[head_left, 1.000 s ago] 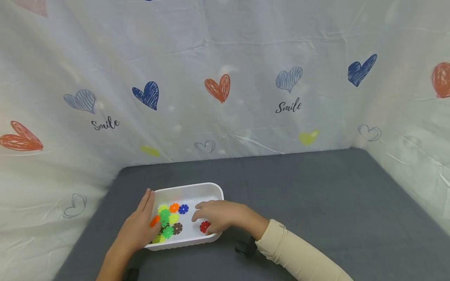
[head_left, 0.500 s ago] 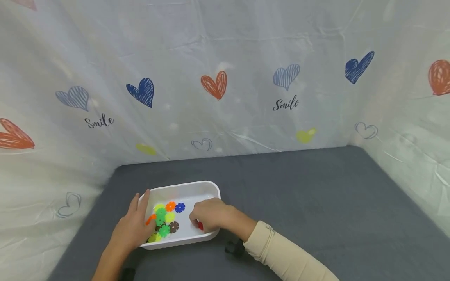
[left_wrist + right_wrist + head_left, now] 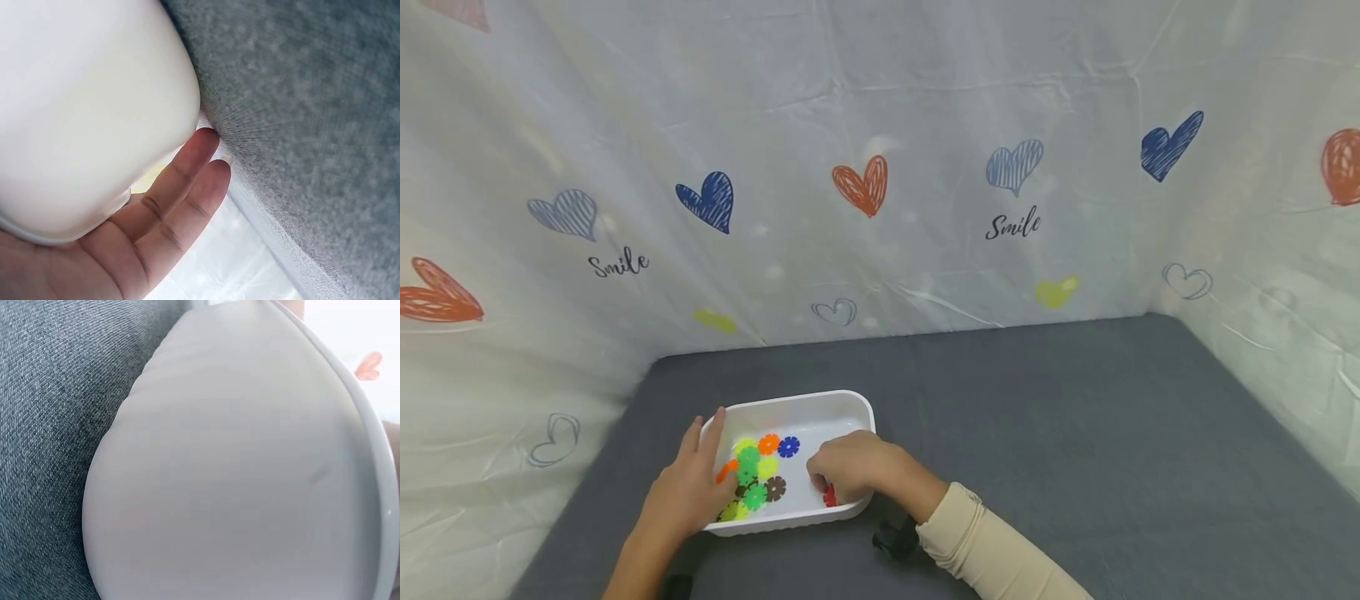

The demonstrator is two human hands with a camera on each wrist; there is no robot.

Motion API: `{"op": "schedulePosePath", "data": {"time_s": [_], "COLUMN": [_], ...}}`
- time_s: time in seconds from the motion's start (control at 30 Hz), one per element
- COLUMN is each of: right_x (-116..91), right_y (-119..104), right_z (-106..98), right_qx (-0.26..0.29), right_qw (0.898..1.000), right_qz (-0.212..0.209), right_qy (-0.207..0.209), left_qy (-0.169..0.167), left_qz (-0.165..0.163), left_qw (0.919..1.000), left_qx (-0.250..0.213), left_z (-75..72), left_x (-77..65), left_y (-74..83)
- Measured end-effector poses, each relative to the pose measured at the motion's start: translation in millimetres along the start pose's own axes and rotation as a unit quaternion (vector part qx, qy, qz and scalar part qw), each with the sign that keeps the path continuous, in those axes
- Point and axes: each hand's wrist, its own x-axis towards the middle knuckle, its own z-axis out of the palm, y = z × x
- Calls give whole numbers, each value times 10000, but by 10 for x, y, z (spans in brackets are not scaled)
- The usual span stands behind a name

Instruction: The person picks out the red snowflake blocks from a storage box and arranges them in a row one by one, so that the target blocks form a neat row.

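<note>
A white plastic tray (image 3: 805,410) stands on the dark table, holding several small flower-shaped building discs. My left hand (image 3: 683,492) rests on the tray's left end, its fingers fairly straight along the outside wall and its thumb by an orange disc (image 3: 727,469). In the left wrist view, two fingers (image 3: 178,200) lie against the outer wall. My right hand (image 3: 853,467) reaches into the tray's right end with curled fingers and pinches a red disc (image 3: 830,496); its fingertips are partly hidden. The right wrist view has only the tray's outer wall (image 3: 237,462) large in front.
Green (image 3: 755,496), yellow (image 3: 767,467), brown (image 3: 776,488), orange and blue (image 3: 788,447) discs lie toward the tray's left half. A black object (image 3: 895,537) sits by my right wrist. A white curtain (image 3: 925,250) printed with hearts hangs behind the grey table (image 3: 1037,433).
My right hand has lowered into the tray, its fingers going from spread to curled around the red disc, which now sits tilted. My left hand stays at the tray's left end.
</note>
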Motion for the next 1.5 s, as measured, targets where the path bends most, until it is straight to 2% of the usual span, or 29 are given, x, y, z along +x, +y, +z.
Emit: {"op": "schedulePosePath", "data": {"time_s": [0.27, 0.6, 0.93, 1.27, 1.5], "right_x": [-23, 5, -12, -21, -70], "right_y": [25, 25, 127, 282, 344], "right_z": [21, 59, -17, -93, -156], "right_qx": [-127, 233, 769, 925, 1369], "right_qw": [9997, 9937, 9909, 9802, 9732], "right_qz": [-89, -164, -239, -444, -354], "right_qy": [204, 1083, 1079, 1693, 1814], "left_qy": [-25, -31, -46, 85, -19], "left_qz": [-13, -20, -25, 83, 11], "left_qw": [10000, 10000, 10000, 9999, 9999], "left_qx": [-48, -7, -37, -69, -109], "left_z": [31, 5, 11, -10, -12], "left_x": [0, 17, 11, 26, 9], "left_y": [-5, -36, -30, -16, -16]}}
